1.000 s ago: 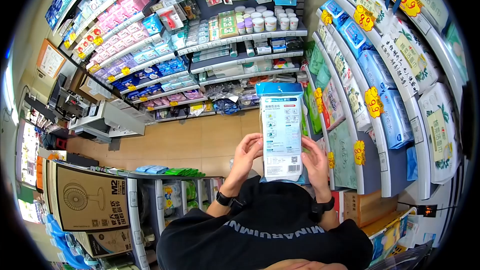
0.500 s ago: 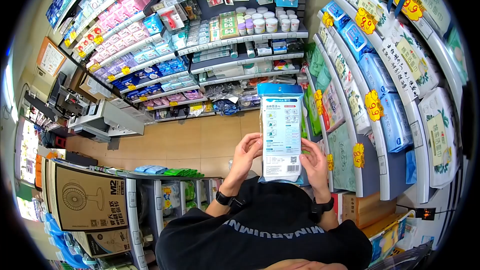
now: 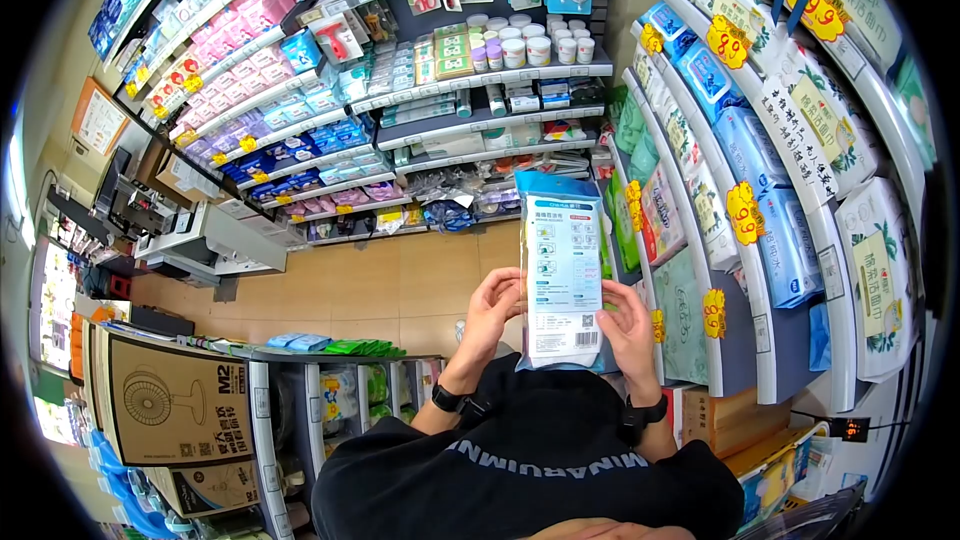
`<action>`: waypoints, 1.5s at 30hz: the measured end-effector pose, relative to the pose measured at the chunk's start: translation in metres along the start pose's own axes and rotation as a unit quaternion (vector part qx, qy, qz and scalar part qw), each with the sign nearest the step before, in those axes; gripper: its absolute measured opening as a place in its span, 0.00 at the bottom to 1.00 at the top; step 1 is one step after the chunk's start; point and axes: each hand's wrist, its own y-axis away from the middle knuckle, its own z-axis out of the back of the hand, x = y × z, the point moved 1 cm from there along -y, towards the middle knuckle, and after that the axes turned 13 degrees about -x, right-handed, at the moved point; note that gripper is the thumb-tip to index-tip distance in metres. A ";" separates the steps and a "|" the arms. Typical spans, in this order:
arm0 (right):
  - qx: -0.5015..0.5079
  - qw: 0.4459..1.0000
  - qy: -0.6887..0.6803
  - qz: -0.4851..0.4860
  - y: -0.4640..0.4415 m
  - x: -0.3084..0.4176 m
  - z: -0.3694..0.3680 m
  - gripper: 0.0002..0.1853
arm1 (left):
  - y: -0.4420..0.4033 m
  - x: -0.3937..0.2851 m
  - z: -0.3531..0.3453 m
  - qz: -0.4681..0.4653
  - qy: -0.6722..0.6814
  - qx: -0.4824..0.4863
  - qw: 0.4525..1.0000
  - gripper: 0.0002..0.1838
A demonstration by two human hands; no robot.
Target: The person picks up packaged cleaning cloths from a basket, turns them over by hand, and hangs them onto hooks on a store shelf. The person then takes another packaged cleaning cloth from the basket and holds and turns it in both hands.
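Upright in front of my chest is a flat plastic package point(image 3: 562, 285) with a blue top band, a white printed back and a barcode near its lower right corner. My left hand point(image 3: 490, 315) is closed on its left edge, with the thumb against the side. On the right edge, my right hand point(image 3: 630, 328) grips the package at about the same height, fingers bent behind it and thumb at the front. Whatever lies inside the package is hidden by the printed back.
Shelves of packaged goods point(image 3: 480, 125) stand ahead, with white-lidded tubs point(image 3: 537, 50) on one. To the right, racks hold wipes packs point(image 3: 785, 240) and tissue packs point(image 3: 868, 285). A fan carton point(image 3: 175, 400) sits at lower left, and tiled floor point(image 3: 330, 290) lies between.
The package has tilted slightly in my hands, its top shifting a little down and its printed face turning. Both hands keep their hold. My view has shifted very slightly.
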 end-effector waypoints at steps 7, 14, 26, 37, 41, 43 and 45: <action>-0.001 1.000 -0.002 -0.021 0.000 0.000 0.003 0.26 | 0.006 -0.002 -0.011 0.027 -0.010 0.041 0.999 0.18; 0.014 1.000 0.024 0.004 0.002 -0.009 0.004 0.25 | 0.009 0.008 -0.017 0.071 -0.057 0.126 0.988 0.35; 0.076 0.995 0.057 -0.014 0.009 -0.009 -0.002 0.22 | 0.013 0.011 -0.020 0.092 -0.094 0.144 0.981 0.42; -0.038 0.999 -0.015 0.023 0.005 -0.004 0.004 0.20 | 0.003 0.013 -0.012 0.031 -0.077 0.037 0.996 0.33; -0.042 0.999 0.005 -0.001 0.003 -0.005 0.008 0.21 | 0.003 0.013 -0.011 -0.027 -0.072 0.050 0.996 0.29; -0.045 0.999 0.007 -0.010 0.003 -0.003 0.009 0.21 | 0.005 0.010 -0.012 -0.027 -0.067 0.044 0.996 0.28; -0.045 0.999 -0.006 -0.015 0.003 -0.002 0.010 0.22 | 0.005 0.007 -0.012 -0.029 -0.063 0.041 0.997 0.28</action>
